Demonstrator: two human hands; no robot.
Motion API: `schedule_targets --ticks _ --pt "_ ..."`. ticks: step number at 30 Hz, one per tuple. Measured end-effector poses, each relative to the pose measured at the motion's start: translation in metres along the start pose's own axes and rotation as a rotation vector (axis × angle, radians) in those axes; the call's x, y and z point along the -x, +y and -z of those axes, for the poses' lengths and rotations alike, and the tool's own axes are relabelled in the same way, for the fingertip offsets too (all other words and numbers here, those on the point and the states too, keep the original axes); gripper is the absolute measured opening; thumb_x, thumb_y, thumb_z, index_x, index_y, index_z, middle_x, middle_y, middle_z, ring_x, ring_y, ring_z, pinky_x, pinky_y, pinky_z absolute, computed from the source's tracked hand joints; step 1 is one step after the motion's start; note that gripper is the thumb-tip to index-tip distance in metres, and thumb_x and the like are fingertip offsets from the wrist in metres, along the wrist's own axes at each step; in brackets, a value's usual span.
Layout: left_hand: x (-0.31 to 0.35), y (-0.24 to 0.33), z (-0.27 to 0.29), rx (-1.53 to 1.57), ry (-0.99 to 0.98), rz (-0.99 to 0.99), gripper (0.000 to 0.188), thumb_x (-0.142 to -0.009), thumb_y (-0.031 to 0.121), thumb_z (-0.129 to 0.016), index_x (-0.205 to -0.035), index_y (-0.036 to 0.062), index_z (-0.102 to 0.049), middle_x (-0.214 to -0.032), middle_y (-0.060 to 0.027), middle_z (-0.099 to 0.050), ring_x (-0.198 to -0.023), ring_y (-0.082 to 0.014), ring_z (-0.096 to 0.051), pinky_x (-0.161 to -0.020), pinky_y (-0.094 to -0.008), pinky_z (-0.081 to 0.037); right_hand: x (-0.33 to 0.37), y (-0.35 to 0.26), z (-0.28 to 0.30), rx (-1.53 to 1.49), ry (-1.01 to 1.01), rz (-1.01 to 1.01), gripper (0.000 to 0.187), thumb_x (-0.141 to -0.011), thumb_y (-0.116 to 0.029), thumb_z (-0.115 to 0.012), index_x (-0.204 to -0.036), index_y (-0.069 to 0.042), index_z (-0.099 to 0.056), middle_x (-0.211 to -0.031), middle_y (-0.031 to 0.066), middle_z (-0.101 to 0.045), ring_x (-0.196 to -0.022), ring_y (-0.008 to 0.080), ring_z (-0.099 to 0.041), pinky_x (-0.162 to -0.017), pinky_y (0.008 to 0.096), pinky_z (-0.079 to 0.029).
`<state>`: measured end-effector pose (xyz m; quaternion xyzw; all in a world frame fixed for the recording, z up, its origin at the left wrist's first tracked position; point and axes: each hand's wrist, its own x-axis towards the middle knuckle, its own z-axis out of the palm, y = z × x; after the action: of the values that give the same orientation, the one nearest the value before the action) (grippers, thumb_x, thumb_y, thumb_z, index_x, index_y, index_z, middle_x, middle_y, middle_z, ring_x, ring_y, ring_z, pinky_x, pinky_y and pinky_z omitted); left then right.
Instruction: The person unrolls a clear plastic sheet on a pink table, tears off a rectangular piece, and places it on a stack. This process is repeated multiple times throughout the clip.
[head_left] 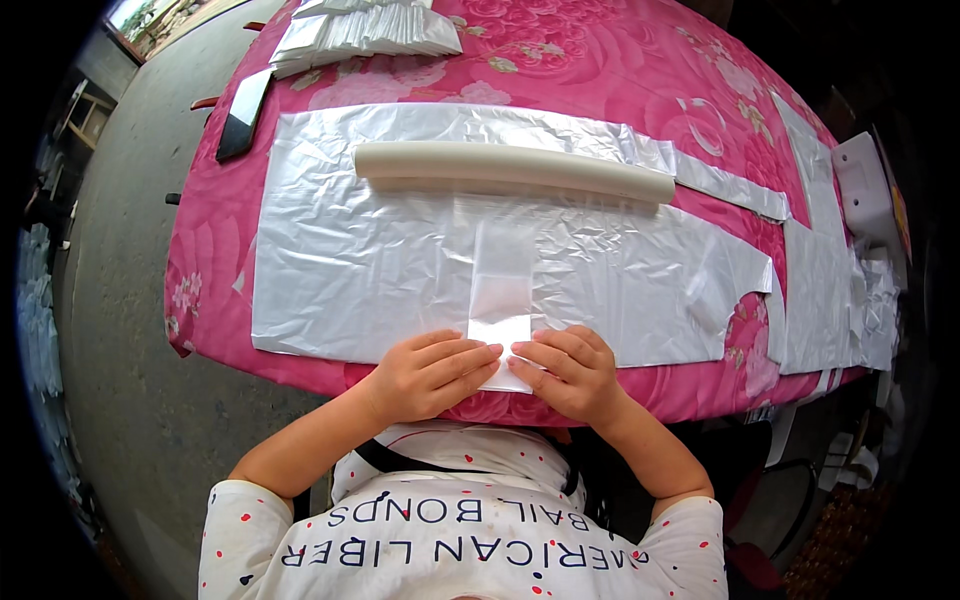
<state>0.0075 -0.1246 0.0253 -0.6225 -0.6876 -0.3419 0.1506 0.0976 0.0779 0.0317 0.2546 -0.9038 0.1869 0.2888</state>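
Head view: left hand, right hand half-curled, fingertips on strip, lower centre, prob keeping it flat; can't tell if pinching. Tube, upper centre, likely weighs sheet down.

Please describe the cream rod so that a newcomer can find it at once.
On the pink floral tablecloth lies a shiny white plastic sheet. Across its far half, running left to right, lies the cream rod, smooth and rounded, unlike the flat, wrinkled plastic around it.
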Motion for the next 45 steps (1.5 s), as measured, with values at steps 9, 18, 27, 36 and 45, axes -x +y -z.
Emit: schedule_targets --ticks 9,18,27,36,45 --pt "0.006 0.002 0.002 -0.010 -0.126 -0.027 0.020 -0.076 0.011 -0.059 -0.095 0.0056 -0.064 -0.105 -0.0063 -0.063 -0.093 -0.0171 -0.062 -0.085 -0.0332 -0.048 0.003 0.008 -0.009 -0.114 -0.097 -0.153 0.019 -0.068 -0.010 -0.061 -0.087 -0.007 -0.065 -0.093 0.0017 -0.063 -0.086 0.0179 -0.059 -0.071 0.0305 -0.046" --pt "0.013 -0.009 -0.004 0.028 -0.203 0.100 0.034 -0.074 0.011 -0.059 -0.107 0.0059 -0.061 -0.104 -0.0057 -0.063 -0.095 -0.0189 -0.061 -0.083 -0.0341 -0.046 0.005 0.006 -0.008 -0.295 -0.115 -0.287 0.022 -0.067 -0.007 -0.066 -0.088 -0.009 -0.066 -0.088 0.0020 -0.064 -0.077 0.0197 -0.059 -0.065 0.0316 -0.048" --pt "-0.017 -0.003 -0.005 0.295 -0.151 0.919 0.049 -0.078 0.009 -0.064 -0.122 -0.0048 -0.046 -0.078 -0.0144 -0.065 -0.064 -0.0227 -0.063 -0.061 -0.0296 -0.048 -0.027 0.020 -0.001 -0.634 -0.325 -1.109 0.021 -0.083 -0.019 -0.060 -0.079 0.001 -0.066 -0.060 0.0097 -0.061 -0.051 0.0168 -0.056 -0.051 0.0289 -0.043" --pt "-0.043 -0.019 0.003 0.466 -0.284 1.184 0.069 -0.077 0.010 -0.065 -0.132 -0.0106 -0.028 -0.094 -0.0197 -0.063 -0.072 -0.0231 -0.063 -0.066 -0.0308 -0.048 -0.047 0.041 -0.005 -0.707 -0.557 -1.343 0.026 -0.082 -0.023 -0.060 -0.074 0.002 -0.065 -0.056 0.0069 -0.060 -0.051 0.0115 -0.060 -0.051 0.0246 -0.046" --pt "-0.032 -0.005 -0.033 -0.161 -0.333 0.494 0.080 -0.080 0.038 -0.058 -0.134 -0.0089 -0.023 -0.140 -0.0248 -0.025 -0.132 -0.0365 -0.023 -0.108 -0.0441 -0.019 -0.047 0.044 -0.008 -0.724 -0.561 -1.310 0.027 -0.082 -0.021 -0.060 -0.068 0.002 -0.063 -0.056 0.0074 -0.059 -0.051 0.0127 -0.060 -0.051 0.0255 -0.046"
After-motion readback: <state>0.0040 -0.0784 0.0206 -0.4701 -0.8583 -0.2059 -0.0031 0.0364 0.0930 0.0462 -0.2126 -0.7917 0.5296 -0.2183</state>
